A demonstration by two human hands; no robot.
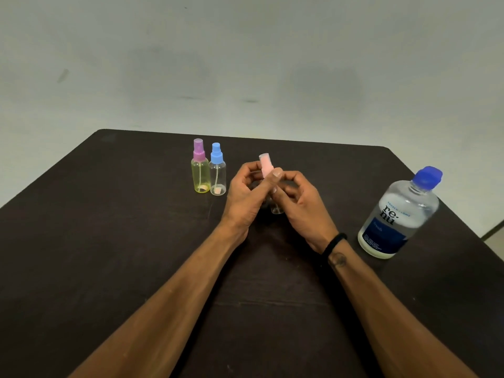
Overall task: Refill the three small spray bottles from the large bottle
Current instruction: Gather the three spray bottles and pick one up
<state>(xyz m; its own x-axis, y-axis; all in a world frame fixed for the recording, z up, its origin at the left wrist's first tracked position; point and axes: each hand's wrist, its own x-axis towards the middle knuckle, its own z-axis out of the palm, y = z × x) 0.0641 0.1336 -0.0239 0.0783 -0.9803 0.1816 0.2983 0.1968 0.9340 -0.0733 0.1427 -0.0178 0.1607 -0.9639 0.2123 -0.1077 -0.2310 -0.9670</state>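
A dark tabletop (109,241) fills the lower part of the view, with a pale wall (245,64) behind its far edge. On the right side of the tabletop stands the large bottle (398,214), clear with a dark blue label and a blue cap (427,175), upright and well apart from everything else (its cap is on).

Both forearms reach in from the near edge and meet near the middle. The left hand (244,195) and the right hand (298,203) hold the pink-capped spray bottle (266,166) between them, just above the tabletop. The left fingers curl around its clear body, most of which is hidden behind the hands; only a bit of the base shows below them. The right fingers are curled too, with the thumb pressed against the pink spray head. A black band (334,242) circles the right wrist.

To the left of the hands, two more small bottles stand upright and side by side: a yellowish bottle with a purple cap (200,167) and, just to its right, a clear bottle with a blue cap (217,170). Whether they touch each other cannot be told.
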